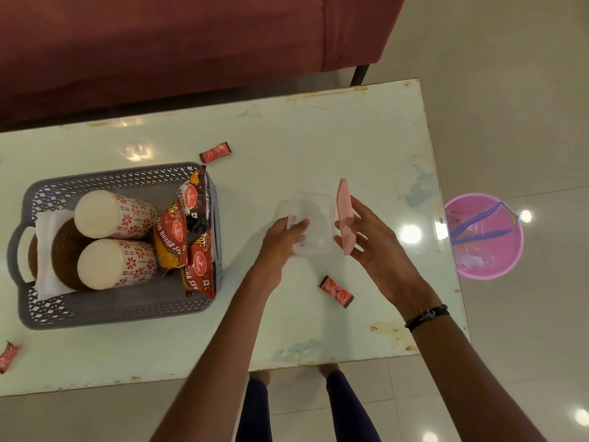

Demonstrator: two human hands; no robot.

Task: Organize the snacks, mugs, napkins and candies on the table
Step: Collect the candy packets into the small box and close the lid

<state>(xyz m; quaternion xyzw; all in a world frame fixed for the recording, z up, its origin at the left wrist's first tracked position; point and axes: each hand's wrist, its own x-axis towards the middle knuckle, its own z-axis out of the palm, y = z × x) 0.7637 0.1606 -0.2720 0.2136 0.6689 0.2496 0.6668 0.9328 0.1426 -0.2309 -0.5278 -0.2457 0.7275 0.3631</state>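
Note:
My left hand (280, 240) grips a clear plastic box (314, 223) at its near left side, on the white table (318, 138). My right hand (373, 237) holds the box's pink lid (345, 215) upright, just right of the box. Red candy wrappers lie loose: one (337, 291) near my right wrist, one (215, 152) behind the basket, one (8, 355) at the far left edge. The grey basket (127, 309) holds two floral mugs (114, 215) (116, 264) on their sides, white napkins (46, 253) and red snack packets (188, 237).
A dark red sofa (191, 43) runs along the table's far side. On the floor to the right sits a pink bucket (484, 236) with a purple handle. My legs (347, 406) stand against the table's near edge.

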